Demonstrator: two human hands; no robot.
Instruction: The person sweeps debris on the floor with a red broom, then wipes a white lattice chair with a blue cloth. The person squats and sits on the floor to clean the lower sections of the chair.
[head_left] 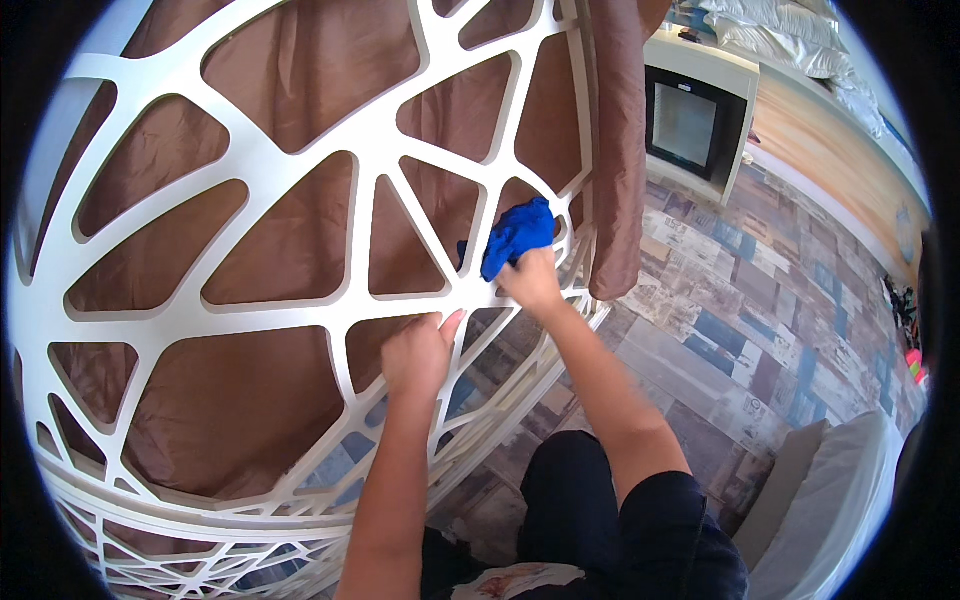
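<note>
A white lattice screen [300, 315] with irregular cut-out openings stands close in front of me. My right hand [532, 280] presses a crumpled blue cloth [520, 235] against its bars, toward the right side of the lattice. Lower and to the left, my left hand [418, 355] grips a bar of the lattice, its fingers curled behind the white edge and the thumb pointing up. Brown curtain fabric [240, 400] hangs behind the openings.
A brown curtain edge [618, 150] hangs right of the lattice. Beyond it stand a white cabinet with a small black glass-door fridge [685, 118] and a bed [830, 130] with a wood-patterned side. Patchwork plank flooring [700, 300] spreads out below; a pale padded seat [825, 510] is at lower right.
</note>
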